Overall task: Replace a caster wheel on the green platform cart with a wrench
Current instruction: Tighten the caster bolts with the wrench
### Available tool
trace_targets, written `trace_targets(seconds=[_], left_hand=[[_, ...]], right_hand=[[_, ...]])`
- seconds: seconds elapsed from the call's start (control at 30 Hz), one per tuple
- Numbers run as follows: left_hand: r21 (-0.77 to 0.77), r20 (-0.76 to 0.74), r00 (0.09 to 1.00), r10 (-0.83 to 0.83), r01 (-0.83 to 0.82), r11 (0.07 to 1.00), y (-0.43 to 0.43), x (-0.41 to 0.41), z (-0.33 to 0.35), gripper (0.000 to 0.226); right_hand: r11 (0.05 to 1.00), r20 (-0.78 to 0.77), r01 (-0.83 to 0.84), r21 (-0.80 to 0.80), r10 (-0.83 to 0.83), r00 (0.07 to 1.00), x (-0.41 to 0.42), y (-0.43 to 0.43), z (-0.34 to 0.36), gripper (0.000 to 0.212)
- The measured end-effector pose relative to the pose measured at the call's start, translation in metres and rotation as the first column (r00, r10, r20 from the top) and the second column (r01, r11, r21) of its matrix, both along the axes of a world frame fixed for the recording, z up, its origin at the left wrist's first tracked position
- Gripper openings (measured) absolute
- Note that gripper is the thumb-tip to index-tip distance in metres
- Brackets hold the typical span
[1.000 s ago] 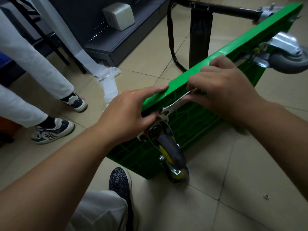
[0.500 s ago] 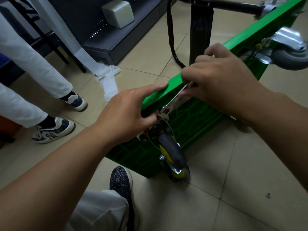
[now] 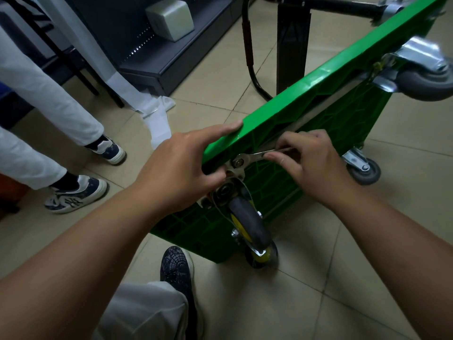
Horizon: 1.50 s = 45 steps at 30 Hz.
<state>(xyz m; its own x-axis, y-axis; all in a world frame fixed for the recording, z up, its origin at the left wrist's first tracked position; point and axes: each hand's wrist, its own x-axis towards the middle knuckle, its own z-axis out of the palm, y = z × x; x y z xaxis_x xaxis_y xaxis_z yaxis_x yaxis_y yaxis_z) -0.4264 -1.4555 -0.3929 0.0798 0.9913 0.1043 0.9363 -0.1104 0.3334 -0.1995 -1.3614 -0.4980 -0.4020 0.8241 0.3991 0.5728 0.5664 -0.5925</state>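
Cart (image 3: 343, 114): stood tipped on edge on the floor (image 3: 343, 278).
Caster (image 3: 247, 219): sat at the cart's near lower corner, its wheel touching the floor.
Wrench (image 3: 255, 154): head sat on a bolt (image 3: 237, 162) above the caster.
Left hand (image 3: 181, 168): we gripped the cart's upper edge, fingers over, thumb beneath.
Right hand (image 3: 311, 163): we pinched the wrench handle.

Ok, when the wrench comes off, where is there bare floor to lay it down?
Bare tiles lie right of the yellow-hubbed caster, bounded by the green cart and the small grey caster. A second patch sits beyond the cart's top edge, before the black tube. Crowded: the left, with sneakers and white strip.
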Motion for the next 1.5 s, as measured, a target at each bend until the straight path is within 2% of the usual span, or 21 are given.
trace_targets(seconds=[0.1,0.13,0.2,0.27,0.33,0.47,0.53,0.63,0.7,0.77,0.87,0.93,1.0,1.1,1.33,1.43,1.5], left_hand=[[0.006,0.006,1.0,0.01,-0.01,1.0,0.0,-0.001,0.0,0.074],[0.008,0.012,1.0,0.008,-0.008,1.0,0.0,-0.001,-0.001,0.073],[0.006,0.018,1.0,0.002,-0.002,1.0,0.001,-0.003,-0.001,0.074],[-0.005,0.011,1.0,-0.003,0.003,1.0,0.002,-0.004,-0.002,0.075],[-0.003,0.014,1.0,-0.003,0.003,1.0,0.002,-0.004,-0.003,0.076],[0.012,0.032,0.999,-0.011,0.011,1.0,0.002,-0.004,-0.002,0.074],[0.014,0.038,0.999,-0.011,0.011,1.0,0.003,-0.004,-0.002,0.073],[0.015,0.047,0.999,0.007,-0.007,1.0,0.003,-0.007,-0.002,0.074],[0.02,0.033,0.999,0.003,-0.004,1.0,0.003,-0.005,-0.002,0.074],[0.027,0.042,0.999,-0.007,0.006,1.0,0.002,-0.005,-0.003,0.073],[0.028,0.058,0.998,-0.007,0.006,1.0,0.003,-0.005,-0.003,0.073],[0.025,0.054,0.999,-0.007,0.006,1.0,0.003,-0.004,-0.002,0.073],[0.022,0.041,0.999,-0.004,0.003,1.0,0.002,-0.003,-0.001,0.072],[0.026,0.044,0.999,-0.002,0.001,1.0,0.002,-0.004,-0.002,0.072],[0.012,0.068,0.998,-0.006,0.005,1.0,0.003,-0.006,-0.004,0.074],[-0.004,0.07,0.997,-0.014,0.015,1.0,0.003,-0.007,-0.004,0.074],[-0.008,0.071,0.997,-0.021,0.021,1.0,0.004,-0.007,-0.004,0.075]], right_hand=[[1.0,-0.112,0.026,0.011,-0.025,0.993,-0.004,-0.005,-0.007,0.037],[0.998,-0.181,0.032,-0.059,-0.042,0.983,-0.009,-0.01,-0.012,0.033],[0.948,-0.357,0.007,-0.317,-0.126,0.925,-0.024,-0.028,-0.023,0.027],[0.896,-0.455,-0.008,-0.444,-0.218,0.864,-0.036,-0.041,-0.033,0.023],[0.883,-0.462,-0.029,-0.468,-0.216,0.86,-0.035,-0.04,-0.035,0.023],[0.881,-0.422,-0.117,-0.458,-0.1,0.901,-0.018,-0.028,-0.028,0.027],[0.9,-0.378,-0.032,-0.435,-0.15,0.914,-0.007,-0.03,-0.038,0.033],[0.879,-0.236,0.222,-0.423,-0.343,0.909,0.035,-0.034,-0.064,0.041],[0.879,-0.157,0.326,-0.347,-0.397,0.904,0.059,-0.034,-0.065,0.041],[0.941,-0.122,0.3,-0.158,-0.32,0.94,0.06,-0.025,-0.043,0.041],[0.97,-0.009,0.072,0.231,-0.072,0.997,0.037,-0.004,0.012,0.042],[0.897,0.129,-0.115,0.428,0.065,0.99,0.026,0.006,0.039,0.039],[0.819,0.241,-0.224,0.528,0.108,0.964,0.02,0.012,0.053,0.037],[0.786,0.32,-0.272,0.555,0.1,0.942,0.01,0.015,0.06,0.037],[0.916,0.238,-0.039,0.4,-0.062,0.969,0.015,0.018,0.06,0.052],[0.919,0.18,-0.049,0.39,-0.024,0.983,0.019,0.021,0.062,0.051],[0.912,0.202,-0.113,0.394,0.034,0.979,0.02,0.023,0.06,0.048]])
